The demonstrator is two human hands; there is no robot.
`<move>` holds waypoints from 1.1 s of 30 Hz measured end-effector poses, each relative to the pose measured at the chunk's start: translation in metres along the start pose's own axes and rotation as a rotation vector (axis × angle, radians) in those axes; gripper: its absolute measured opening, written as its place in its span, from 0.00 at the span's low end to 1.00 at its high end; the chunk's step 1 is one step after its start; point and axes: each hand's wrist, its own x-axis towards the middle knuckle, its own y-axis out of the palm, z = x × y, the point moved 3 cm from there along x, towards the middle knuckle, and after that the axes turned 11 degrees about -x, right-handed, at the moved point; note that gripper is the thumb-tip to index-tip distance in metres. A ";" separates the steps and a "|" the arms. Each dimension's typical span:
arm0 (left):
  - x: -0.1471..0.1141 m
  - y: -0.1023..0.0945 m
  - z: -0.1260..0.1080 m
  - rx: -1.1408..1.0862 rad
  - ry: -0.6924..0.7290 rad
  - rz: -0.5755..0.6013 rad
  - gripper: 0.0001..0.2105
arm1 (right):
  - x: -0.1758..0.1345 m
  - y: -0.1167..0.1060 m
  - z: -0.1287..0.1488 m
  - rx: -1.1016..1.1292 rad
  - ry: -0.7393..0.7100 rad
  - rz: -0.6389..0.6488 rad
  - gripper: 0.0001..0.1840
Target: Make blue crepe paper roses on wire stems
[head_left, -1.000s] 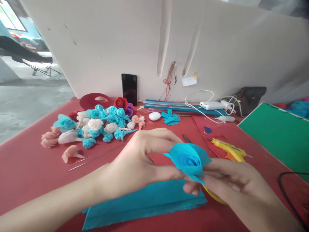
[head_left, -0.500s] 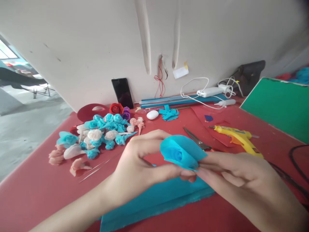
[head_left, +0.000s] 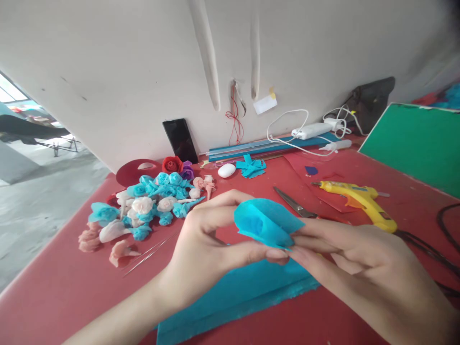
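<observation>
Between my hands, above the table, is a blue paper flower (head_left: 260,223) with wide petals curled round a rolled centre. My left hand (head_left: 212,239) is closed on its left side and underside, thumb below and fingers behind. At the flower's lower right, my right hand (head_left: 352,258) pinches its base between thumb and fingers. Under both hands lies a sheet of blue crepe paper (head_left: 223,306), partly covered by them. To the left sits a heap of small blue, white and pink paper flowers (head_left: 154,191).
Scissors (head_left: 294,203) and a yellow glue gun (head_left: 359,199) lie to the right, with black cords nearby. Behind are a phone (head_left: 180,140), a white egg-shaped object (head_left: 226,170), blue paper strips (head_left: 250,166) and a white power bank (head_left: 312,130). A green board (head_left: 417,148) stands far right.
The flower has tilted slightly, so its rolled centre shows less. Both hands keep their hold on it. The whole view has shifted a little.
</observation>
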 end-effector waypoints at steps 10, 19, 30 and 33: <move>0.000 0.002 0.004 0.011 -0.033 -0.034 0.04 | -0.001 0.000 -0.002 -0.137 -0.134 -0.065 0.11; -0.006 0.004 0.008 -0.020 -0.087 -0.050 0.03 | -0.003 -0.002 0.005 -0.322 -0.240 -0.069 0.10; -0.008 0.010 0.011 -0.013 -0.116 -0.078 0.00 | -0.003 0.002 0.004 -0.448 -0.303 -0.124 0.07; -0.010 0.011 0.013 -0.036 -0.142 -0.087 0.01 | -0.002 0.001 0.005 -0.444 -0.294 -0.130 0.04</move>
